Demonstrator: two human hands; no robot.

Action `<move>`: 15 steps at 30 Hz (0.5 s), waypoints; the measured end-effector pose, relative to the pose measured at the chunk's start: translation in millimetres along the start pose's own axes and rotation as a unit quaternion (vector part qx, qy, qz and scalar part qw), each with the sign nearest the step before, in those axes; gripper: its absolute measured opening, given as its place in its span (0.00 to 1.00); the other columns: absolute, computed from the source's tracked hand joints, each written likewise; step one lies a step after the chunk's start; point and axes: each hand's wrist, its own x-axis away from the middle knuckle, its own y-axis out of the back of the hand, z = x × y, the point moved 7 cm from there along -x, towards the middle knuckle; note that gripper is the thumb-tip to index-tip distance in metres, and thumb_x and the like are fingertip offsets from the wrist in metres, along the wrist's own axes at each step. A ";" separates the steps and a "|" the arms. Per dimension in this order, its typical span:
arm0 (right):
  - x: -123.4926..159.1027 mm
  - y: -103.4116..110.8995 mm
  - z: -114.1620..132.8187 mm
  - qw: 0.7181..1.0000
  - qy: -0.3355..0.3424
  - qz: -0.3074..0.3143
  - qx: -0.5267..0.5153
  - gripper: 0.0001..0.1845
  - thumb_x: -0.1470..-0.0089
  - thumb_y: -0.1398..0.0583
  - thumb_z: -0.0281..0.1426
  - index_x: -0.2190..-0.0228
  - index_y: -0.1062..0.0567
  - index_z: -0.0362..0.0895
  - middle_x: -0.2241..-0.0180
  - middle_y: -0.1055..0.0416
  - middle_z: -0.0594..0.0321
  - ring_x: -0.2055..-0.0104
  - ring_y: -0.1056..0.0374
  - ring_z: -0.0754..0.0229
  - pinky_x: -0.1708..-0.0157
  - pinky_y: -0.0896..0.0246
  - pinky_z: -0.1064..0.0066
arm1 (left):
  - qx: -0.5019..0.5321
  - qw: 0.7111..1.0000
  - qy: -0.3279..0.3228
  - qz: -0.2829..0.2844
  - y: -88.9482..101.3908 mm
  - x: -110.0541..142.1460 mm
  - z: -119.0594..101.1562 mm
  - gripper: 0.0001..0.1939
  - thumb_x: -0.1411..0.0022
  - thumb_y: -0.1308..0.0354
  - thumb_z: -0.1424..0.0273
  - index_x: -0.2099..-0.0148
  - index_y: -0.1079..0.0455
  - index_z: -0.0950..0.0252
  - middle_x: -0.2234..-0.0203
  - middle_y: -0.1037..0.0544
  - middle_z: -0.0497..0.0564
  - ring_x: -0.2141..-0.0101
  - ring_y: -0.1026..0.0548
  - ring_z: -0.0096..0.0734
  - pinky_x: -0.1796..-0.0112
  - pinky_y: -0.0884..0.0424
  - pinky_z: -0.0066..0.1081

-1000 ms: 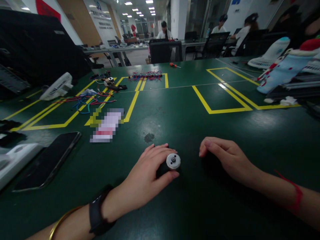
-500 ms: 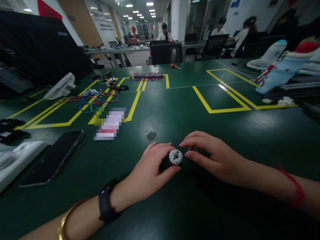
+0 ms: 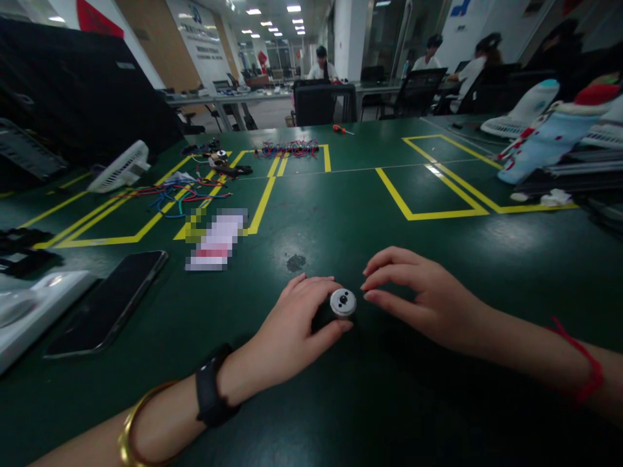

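A small round motor [image 3: 343, 303] stands on the green tabletop, its silver end face up, with a dark centre and small holes. Around its left side curls my left hand [image 3: 296, 324], thumb at the near edge and fingers at the far edge, gripping it. The motor's lower body is mostly hidden by these fingers. To the right, my right hand [image 3: 428, 301] hovers a short way off. Its fingers are bent and parted from the thumb, and I see nothing between them.
At left lie a phone [image 3: 109, 301], a white power strip [image 3: 43, 311] and a blurred-out card [image 3: 219, 240]. Farther back are tangled wires [image 3: 189, 194], a white fan [image 3: 121, 167] and an orange screwdriver [image 3: 341, 130]. A blue bottle [image 3: 545, 143] stands right. People sit beyond.
My right hand has drawn slightly right, away from the motor, and its fingers have lifted a little. My left hand stays around the motor.
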 end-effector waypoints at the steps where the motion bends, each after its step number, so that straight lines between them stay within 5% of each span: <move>1: 4.8 -5.7 -5.6 1.000 -0.004 0.028 0.009 0.06 0.44 0.40 0.31 0.65 0.22 0.46 0.59 0.29 0.58 0.56 0.32 0.56 0.56 0.36 0.63 | -0.002 1.000 0.003 -0.002 0.0 0.2 0.3 0.16 0.38 0.41 0.65 0.48 0.37 0.58 0.50 0.27 0.50 0.47 0.33 0.42 0.41 0.49 0.49; 5: 19.6 -22.2 -20.2 0.996 0.001 0.081 0.046 0.08 0.43 0.41 0.32 0.63 0.23 0.44 0.57 0.30 0.55 0.54 0.35 0.54 0.54 0.38 0.60 | -0.014 1.000 0.007 -0.008 0.0 0.3 0.7 0.17 0.39 0.41 0.66 0.48 0.37 0.57 0.50 0.28 0.49 0.48 0.32 0.42 0.41 0.48 0.49; 15: 20.0 -24.3 -23.9 0.996 0.004 0.084 0.040 0.08 0.42 0.41 0.32 0.62 0.23 0.45 0.57 0.31 0.56 0.54 0.36 0.54 0.54 0.39 0.60 | -0.009 1.000 0.024 0.006 -0.7 1.3 1.7 0.18 0.38 0.42 0.65 0.47 0.39 0.56 0.48 0.29 0.48 0.46 0.33 0.41 0.40 0.51 0.49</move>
